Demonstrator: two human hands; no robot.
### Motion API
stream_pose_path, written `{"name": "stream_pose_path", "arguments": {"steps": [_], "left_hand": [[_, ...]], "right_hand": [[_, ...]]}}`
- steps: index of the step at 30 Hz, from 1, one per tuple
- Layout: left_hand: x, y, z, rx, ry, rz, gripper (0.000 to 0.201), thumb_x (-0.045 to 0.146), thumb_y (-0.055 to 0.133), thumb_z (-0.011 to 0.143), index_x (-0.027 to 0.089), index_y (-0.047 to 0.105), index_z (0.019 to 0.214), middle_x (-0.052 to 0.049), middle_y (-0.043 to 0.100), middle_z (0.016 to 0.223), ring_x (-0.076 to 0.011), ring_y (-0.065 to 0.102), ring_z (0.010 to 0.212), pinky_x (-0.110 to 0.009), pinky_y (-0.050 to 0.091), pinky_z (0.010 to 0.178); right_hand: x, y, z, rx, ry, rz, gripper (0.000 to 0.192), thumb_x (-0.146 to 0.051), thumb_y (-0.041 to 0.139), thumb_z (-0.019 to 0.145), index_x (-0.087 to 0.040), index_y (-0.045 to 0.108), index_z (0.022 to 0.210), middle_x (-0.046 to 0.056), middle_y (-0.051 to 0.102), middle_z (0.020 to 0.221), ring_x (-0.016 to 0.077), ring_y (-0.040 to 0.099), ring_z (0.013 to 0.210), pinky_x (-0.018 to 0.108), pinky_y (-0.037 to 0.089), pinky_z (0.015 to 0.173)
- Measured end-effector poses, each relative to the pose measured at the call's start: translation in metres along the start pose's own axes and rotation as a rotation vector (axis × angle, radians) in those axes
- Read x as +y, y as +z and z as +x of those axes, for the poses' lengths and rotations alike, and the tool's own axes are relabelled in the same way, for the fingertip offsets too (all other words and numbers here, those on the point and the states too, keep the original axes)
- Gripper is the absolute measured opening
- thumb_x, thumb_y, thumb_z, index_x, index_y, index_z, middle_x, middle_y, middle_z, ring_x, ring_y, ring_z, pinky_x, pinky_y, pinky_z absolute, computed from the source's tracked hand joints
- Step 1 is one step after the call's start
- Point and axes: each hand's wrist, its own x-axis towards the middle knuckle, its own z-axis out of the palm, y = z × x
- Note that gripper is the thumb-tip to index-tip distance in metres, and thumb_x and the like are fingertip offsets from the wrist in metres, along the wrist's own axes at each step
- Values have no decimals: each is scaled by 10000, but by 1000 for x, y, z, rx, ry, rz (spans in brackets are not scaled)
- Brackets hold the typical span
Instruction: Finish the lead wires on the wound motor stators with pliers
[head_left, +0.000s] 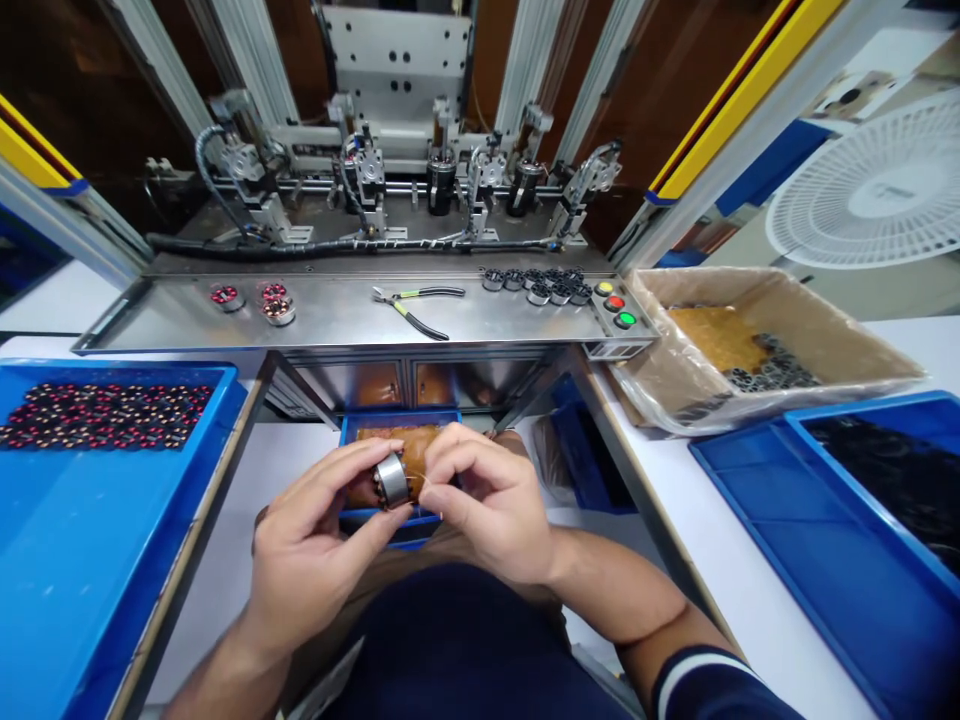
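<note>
My left hand (326, 525) grips a small motor stator (392, 480), a silvery ring with dark toothed ends, between thumb and fingers above my lap. From the stator's right side runs a thin copper wire (417, 476). Its loose end is pinched between the thumb and forefinger of my right hand (491, 495). Under both hands is a blue bin (442, 418) with brownish content, partly covered by them. On the metal ledge ahead lie wire cutters (420, 300) with black and green handles, spread apart. My fingers hide part of the stator.
Wound stators (277, 305) sit on the ledge's left, bare ones (559, 285) beside coloured buttons (616, 303). Behind stands a winding machine (367, 175). A blue tray (97, 540) holds many wound stators. On the right are a lined carton (825, 385), a blue tray (787, 500) and a fan (877, 190).
</note>
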Motion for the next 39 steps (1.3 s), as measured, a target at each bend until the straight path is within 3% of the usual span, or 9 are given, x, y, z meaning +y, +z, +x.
{"name": "stream_pose_path", "arguments": {"steps": [5,11,15,19,23,28,31,34,39], "left_hand": [[-2,0,0,-67,-28,-131,460,104,774,744,296,692,1154,-28,693,1189,-202,642,1141,-253,567,895],[-5,-9,2,-57,202,153,527,63,763,726,288,661,1192,-42,697,1193,-234,656,1114,-385,528,998],[0,-18,7,-158,409,431,586,67,747,736,263,614,1273,-44,694,1235,-207,676,1092,-326,518,1003],[3,-19,8,-199,473,481,682,80,719,770,271,524,1395,-32,711,1220,-186,698,1048,-295,512,1001],[5,-22,4,-237,412,427,678,96,718,788,276,507,1406,-28,707,1235,-172,700,1048,-283,516,1003],[6,-27,1,-318,393,354,517,110,741,777,272,604,1249,-29,699,1246,-176,690,1085,-279,548,969],[4,-25,0,-247,366,382,434,139,748,780,259,633,1181,-25,714,1204,-159,700,1048,-247,536,969],[3,-21,-1,-182,353,411,433,148,746,783,259,638,1186,-19,710,1201,-148,701,1031,-232,521,979],[4,-25,-1,-178,367,408,432,117,741,777,236,643,1180,-29,714,1187,-155,700,1042,-238,541,963]], "right_hand": [[6,2,-4,19,213,177,195,-275,733,834,-162,624,718,-10,576,710,106,534,669,252,462,658],[20,-26,-5,23,352,170,220,-316,716,855,-156,637,726,0,596,731,116,546,697,259,446,685],[3,-38,10,-195,176,-65,256,-409,720,846,-158,675,868,54,637,895,160,588,826,316,474,785],[-17,-26,25,-460,130,-275,210,-310,731,841,-154,638,736,23,606,802,133,578,745,287,478,727],[-22,-26,36,-529,126,-263,131,-169,666,876,-145,630,753,30,617,821,132,587,791,281,492,750],[-26,-48,46,-615,25,-380,115,-144,625,913,-126,639,800,63,630,832,146,594,800,296,503,761],[-33,-50,44,-527,-184,-525,137,-245,684,895,-115,643,882,103,640,894,172,597,857,315,504,788],[-36,-37,39,-574,-416,-651,323,-404,718,859,-100,649,942,129,654,933,195,591,862,340,495,773],[-27,-19,31,-644,-581,-818,130,-156,550,947,-122,641,861,66,658,812,174,529,757,342,420,710]]}}
